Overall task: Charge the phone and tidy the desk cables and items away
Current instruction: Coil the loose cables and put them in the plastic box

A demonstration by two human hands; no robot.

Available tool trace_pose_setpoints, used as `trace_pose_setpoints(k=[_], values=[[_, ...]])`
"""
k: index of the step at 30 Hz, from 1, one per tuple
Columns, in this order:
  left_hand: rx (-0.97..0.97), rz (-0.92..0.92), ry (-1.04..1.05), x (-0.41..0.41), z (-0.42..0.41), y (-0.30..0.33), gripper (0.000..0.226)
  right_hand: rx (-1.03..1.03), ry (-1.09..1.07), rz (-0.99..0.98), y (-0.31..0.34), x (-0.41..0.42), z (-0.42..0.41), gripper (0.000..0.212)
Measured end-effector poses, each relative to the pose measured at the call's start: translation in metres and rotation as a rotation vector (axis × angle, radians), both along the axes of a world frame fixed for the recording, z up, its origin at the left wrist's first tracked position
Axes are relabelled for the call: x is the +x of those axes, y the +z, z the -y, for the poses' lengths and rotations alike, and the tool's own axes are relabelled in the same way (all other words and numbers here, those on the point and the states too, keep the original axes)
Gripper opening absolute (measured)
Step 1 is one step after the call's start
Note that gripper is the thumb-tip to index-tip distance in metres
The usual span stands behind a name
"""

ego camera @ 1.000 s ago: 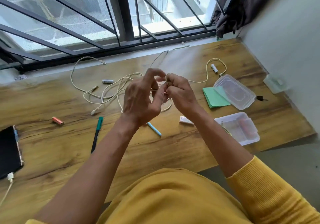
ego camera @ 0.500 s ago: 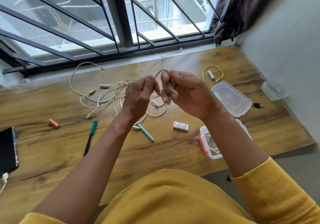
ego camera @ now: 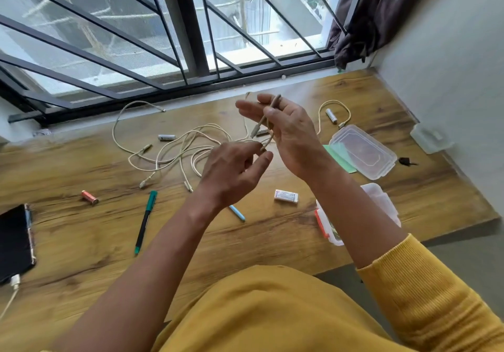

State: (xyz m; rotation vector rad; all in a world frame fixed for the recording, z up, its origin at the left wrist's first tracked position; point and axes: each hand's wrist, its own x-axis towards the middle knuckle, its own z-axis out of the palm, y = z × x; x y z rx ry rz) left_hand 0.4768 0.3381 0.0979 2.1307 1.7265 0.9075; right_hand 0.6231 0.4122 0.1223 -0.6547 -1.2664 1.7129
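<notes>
— Above the wooden desk [ego camera: 272, 242], what are the two hands doing?

— Right hand [ego camera: 291, 131] is raised, palm turned toward the person, with a beige cable [ego camera: 268, 113] draped over its fingers; the thumb presses the cable against them. A plug end hangs down just in front of the palm.

— And the left hand [ego camera: 231, 173]?

— Lower, just below the right. Its thumb and fingertips are curled toward the cable's lower stretch, but motion blur hides whether they actually pinch it. I cannot tell.

— Where is the phone?

— Black phone [ego camera: 15, 242] lies at the desk's left edge, with a white charger plug [ego camera: 15, 280] in its near end.

— Other cables?

— A loose tangle of pale cables [ego camera: 177, 150] lies on the desk beyond the left hand, toward the window [ego camera: 163, 38]. Another short loop [ego camera: 338, 106] sits to the right, around a white battery [ego camera: 331, 115].

— Small items?

— An orange battery [ego camera: 90, 197], a green pen [ego camera: 146, 222], a blue pen [ego camera: 237, 213] partly under the left wrist, a white eraser [ego camera: 285, 195], a second white battery [ego camera: 166, 137]. To the right, a clear lid [ego camera: 362, 151] rests on a green pad [ego camera: 338, 155], and a clear box [ego camera: 381, 204] sits behind the right forearm.
</notes>
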Motion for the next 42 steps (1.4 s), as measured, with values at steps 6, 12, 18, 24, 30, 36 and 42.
trace_pose_setpoints(k=[6,12,18,24,30,36,42], values=[[0.152,-0.036,0.024,-0.022,-0.002,0.026,0.032,0.089,-0.066,0.316,-0.006,-0.006,0.013,0.026],[0.148,-0.019,0.008,-0.04,-0.01,0.04,0.019,0.181,0.116,0.483,-0.003,-0.011,0.02,0.024],[0.104,0.175,-0.076,-0.051,-0.016,0.041,0.029,0.089,0.414,0.414,-0.004,-0.002,0.024,0.055],[0.081,0.402,-0.078,-0.048,-0.017,0.031,0.015,0.058,0.53,0.189,0.009,0.001,0.021,0.032],[0.074,0.639,-0.062,-0.039,-0.021,0.026,0.036,0.027,0.526,-0.06,0.022,-0.003,0.022,0.034],[0.047,0.502,0.046,-0.038,-0.013,0.001,0.024,-0.049,0.33,-0.306,0.02,-0.012,0.016,0.041],[-0.002,0.246,0.054,-0.029,0.0,-0.004,0.028,-0.145,0.106,-0.31,0.009,-0.015,0.008,0.04]])
